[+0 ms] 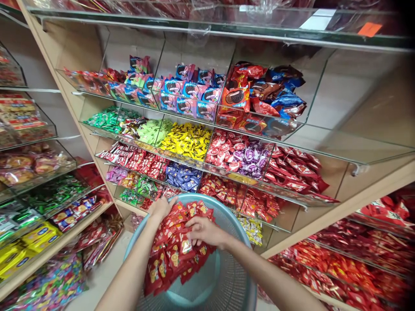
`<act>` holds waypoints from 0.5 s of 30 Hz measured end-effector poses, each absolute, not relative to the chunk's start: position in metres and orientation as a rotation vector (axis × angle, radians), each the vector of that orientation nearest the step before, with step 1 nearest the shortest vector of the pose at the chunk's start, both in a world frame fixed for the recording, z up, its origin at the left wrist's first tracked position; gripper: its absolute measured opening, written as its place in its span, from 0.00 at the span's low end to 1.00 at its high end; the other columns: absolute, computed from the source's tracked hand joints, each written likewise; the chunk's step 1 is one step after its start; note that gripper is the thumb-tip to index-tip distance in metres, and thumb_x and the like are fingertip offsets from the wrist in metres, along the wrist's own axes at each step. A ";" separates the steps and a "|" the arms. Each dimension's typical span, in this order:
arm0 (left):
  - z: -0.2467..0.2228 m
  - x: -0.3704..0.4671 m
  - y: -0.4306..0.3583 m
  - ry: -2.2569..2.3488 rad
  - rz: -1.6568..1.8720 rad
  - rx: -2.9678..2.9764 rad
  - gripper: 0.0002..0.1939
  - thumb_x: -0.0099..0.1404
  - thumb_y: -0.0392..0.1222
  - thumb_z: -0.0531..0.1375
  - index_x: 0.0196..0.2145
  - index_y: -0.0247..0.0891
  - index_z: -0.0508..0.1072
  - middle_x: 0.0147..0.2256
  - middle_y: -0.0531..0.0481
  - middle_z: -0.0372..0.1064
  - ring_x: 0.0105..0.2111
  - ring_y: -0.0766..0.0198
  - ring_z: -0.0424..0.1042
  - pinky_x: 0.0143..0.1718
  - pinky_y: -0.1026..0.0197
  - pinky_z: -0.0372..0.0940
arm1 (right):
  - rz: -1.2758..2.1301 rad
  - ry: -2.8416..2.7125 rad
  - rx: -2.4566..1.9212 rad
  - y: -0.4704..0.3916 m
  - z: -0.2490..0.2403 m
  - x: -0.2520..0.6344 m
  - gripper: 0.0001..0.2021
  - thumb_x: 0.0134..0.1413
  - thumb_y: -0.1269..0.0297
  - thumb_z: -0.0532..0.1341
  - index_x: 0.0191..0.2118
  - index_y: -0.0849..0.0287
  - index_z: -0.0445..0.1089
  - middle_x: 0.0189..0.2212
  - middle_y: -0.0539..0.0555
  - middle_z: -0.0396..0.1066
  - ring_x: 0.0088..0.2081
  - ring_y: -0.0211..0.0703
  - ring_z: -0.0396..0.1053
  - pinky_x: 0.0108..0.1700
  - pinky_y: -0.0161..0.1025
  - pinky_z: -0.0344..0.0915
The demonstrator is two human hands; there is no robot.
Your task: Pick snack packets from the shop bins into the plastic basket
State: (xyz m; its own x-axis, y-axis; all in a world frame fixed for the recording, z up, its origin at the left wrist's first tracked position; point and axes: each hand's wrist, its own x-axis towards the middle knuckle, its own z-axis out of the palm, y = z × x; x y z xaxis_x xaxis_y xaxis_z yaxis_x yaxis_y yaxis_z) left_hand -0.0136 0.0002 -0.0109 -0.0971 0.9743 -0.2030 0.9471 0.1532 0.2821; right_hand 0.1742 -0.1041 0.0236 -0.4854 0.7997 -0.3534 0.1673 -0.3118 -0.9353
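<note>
No legible txt on any pkgs (188,93)

A tiered wooden shelf unit (340,207) carries clear acrylic bins (311,86) of wrapped sweets. Top tier: sandwich-biscuit packs (191,93). Below them, yellow candies (188,140) sit beside green ones (106,119), with red packets (295,170) to the right and blue candies (183,177) underneath.

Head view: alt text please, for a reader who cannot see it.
Both hands, left hand and right hand, rest on a pile of red packets in a blue basket. Behind it, shelves of glass bins hold colourful wrapped sweets.
</note>
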 end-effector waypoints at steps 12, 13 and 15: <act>-0.010 -0.013 -0.001 2.110 0.118 1.832 0.40 0.49 0.71 0.37 0.36 0.35 0.70 0.37 0.36 0.67 0.39 0.45 0.65 0.38 0.49 0.58 | 1.459 -1.978 -1.482 -0.104 0.002 0.135 0.15 0.40 0.70 0.60 0.38 0.61 0.62 0.16 0.42 0.62 0.17 0.30 0.60 0.21 0.27 0.53; -0.009 -0.013 -0.001 2.107 0.116 1.836 0.40 0.49 0.70 0.37 0.36 0.36 0.70 0.37 0.37 0.67 0.39 0.45 0.66 0.38 0.49 0.58 | 1.383 -1.999 -1.508 -0.105 0.000 0.133 0.15 0.39 0.71 0.60 0.38 0.61 0.62 0.17 0.43 0.62 0.18 0.31 0.60 0.21 0.27 0.53; -0.008 -0.014 -0.002 2.096 0.113 1.846 0.39 0.50 0.70 0.36 0.37 0.36 0.69 0.37 0.37 0.68 0.39 0.46 0.66 0.37 0.50 0.58 | 1.215 -2.039 -1.552 -0.108 -0.002 0.130 0.14 0.38 0.71 0.60 0.36 0.60 0.61 0.19 0.44 0.64 0.20 0.31 0.61 0.23 0.27 0.53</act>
